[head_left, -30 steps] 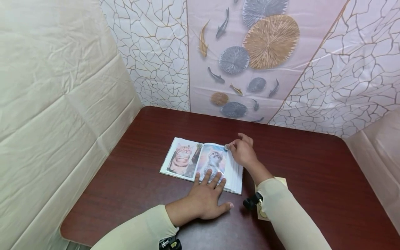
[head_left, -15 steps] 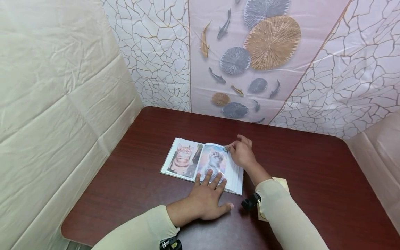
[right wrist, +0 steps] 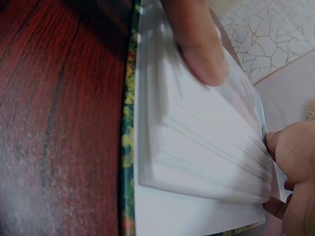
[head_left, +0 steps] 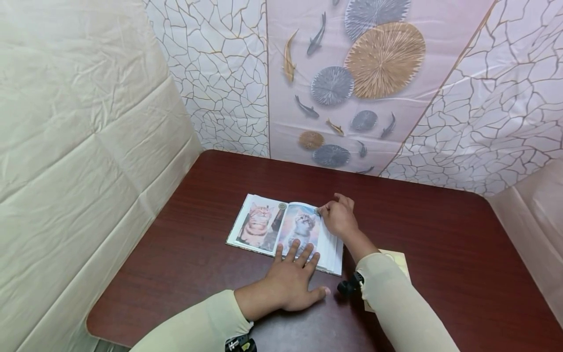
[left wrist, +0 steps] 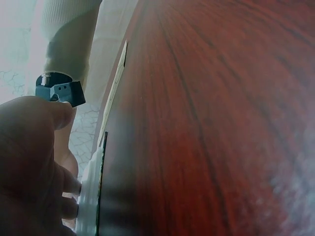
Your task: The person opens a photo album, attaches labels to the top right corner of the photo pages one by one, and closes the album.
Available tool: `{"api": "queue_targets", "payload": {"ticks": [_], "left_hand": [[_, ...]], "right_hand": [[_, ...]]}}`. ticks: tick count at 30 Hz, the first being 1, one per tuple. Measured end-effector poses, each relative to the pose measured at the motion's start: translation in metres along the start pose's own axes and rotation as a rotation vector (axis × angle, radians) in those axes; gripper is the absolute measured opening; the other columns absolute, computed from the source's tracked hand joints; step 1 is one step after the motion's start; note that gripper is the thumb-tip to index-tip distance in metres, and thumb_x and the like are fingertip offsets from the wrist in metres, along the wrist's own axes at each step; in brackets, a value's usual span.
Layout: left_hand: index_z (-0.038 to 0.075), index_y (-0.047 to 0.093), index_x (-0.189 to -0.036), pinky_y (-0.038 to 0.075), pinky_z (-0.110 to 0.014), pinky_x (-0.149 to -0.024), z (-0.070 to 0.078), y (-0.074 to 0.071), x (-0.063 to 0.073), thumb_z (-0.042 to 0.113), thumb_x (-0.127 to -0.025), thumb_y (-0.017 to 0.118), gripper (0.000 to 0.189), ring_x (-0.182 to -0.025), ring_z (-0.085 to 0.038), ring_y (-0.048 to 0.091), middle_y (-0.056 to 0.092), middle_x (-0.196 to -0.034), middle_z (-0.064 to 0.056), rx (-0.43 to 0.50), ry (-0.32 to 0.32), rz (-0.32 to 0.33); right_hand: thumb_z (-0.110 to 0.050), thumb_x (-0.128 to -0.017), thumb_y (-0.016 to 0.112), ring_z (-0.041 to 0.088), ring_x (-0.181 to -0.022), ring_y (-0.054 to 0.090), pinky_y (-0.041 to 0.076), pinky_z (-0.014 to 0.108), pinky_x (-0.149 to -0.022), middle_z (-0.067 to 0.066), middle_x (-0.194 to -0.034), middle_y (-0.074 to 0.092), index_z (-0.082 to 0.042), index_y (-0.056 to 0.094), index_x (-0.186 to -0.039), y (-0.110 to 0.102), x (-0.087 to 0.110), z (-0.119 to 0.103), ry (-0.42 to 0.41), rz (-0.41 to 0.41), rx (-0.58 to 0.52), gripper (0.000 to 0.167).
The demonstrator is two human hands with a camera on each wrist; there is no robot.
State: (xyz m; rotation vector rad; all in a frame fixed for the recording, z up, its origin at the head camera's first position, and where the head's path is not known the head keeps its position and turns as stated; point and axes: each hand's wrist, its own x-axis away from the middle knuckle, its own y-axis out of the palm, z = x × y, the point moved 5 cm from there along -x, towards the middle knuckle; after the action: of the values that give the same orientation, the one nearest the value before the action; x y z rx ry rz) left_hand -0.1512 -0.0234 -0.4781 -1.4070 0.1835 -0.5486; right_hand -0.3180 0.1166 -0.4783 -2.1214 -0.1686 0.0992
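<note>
A small photo album (head_left: 331,244) lies open on the dark wooden table, a cat picture on each page. My left hand (head_left: 290,283) rests with fingers spread on the lower edge of the right page. At that page's top outer corner, the fingertips of my right hand (head_left: 339,217) pinch a round sticker (head_left: 317,212), largely covered by them. Another round sticker (head_left: 282,206) sits at the top inner corner of the left page. In the right wrist view, right fingertips (right wrist: 271,142) meet the fanned album pages (right wrist: 211,162).
A pale sheet (head_left: 399,259) with round shapes on it lies partly beneath my right forearm. Dark wrist cameras (head_left: 350,284) sit at both cuffs. The table (head_left: 211,195) is bordered by a cream cloth (head_left: 97,146) and a patterned backdrop (head_left: 220,73).
My right hand's fingertips have shifted slightly inward and down with the round sticker, which they now cover more. My left hand stays in place on the album.
</note>
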Motion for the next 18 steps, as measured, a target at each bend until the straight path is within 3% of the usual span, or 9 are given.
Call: {"api": "queue_targets", "payload": {"ticks": [7,10,13,18], "left_hand": [[0.024,0.026,-0.164,0.009,-0.064,-0.119,-0.0004,0.0006,-0.0001,0.078,-0.097,0.033,0.087,-0.156,-0.032,0.005,0.017,-0.17,-0.001,0.009,0.0,0.0],[0.023,0.026,-0.164,0.008,-0.064,-0.119,-0.0005,0.0009,0.0001,0.078,-0.097,0.033,0.087,-0.156,-0.032,0.005,0.017,-0.17,-0.001,0.01,0.002,0.001],[0.023,0.026,-0.164,0.008,-0.064,-0.119,-0.0005,0.0014,0.0002,0.078,-0.097,0.033,0.087,-0.156,-0.033,0.005,0.017,-0.17,-0.002,0.01,0.003,0.001],[0.023,0.027,-0.164,0.008,-0.064,-0.119,-0.0003,0.0016,0.0004,0.077,-0.097,0.033,0.087,-0.156,-0.033,0.005,0.018,-0.17,-0.002,0.011,0.005,0.008]], "right_hand": [[-0.026,-0.105,0.059,0.041,-0.151,0.012,0.037,0.055,-0.11,0.02,-0.163,0.027,-0.009,0.076,-0.098,0.002,-0.0006,0.0008,0.014,0.021,0.009,0.025],[-0.028,-0.103,0.063,0.04,-0.15,0.013,0.04,0.055,-0.108,0.02,-0.161,0.028,-0.009,0.069,-0.111,0.0009,0.0001,0.001,0.016,0.043,0.004,0.022],[-0.03,-0.102,0.065,0.039,-0.15,0.015,0.043,0.056,-0.104,0.02,-0.161,0.028,-0.011,0.066,-0.113,-0.0003,0.0009,0.0002,-0.013,0.061,0.018,0.022],[-0.032,-0.101,0.067,0.039,-0.15,0.017,0.047,0.055,-0.098,0.017,-0.163,0.028,-0.015,0.075,-0.099,-0.0014,0.0014,-0.002,-0.087,0.077,0.08,0.019]]}}
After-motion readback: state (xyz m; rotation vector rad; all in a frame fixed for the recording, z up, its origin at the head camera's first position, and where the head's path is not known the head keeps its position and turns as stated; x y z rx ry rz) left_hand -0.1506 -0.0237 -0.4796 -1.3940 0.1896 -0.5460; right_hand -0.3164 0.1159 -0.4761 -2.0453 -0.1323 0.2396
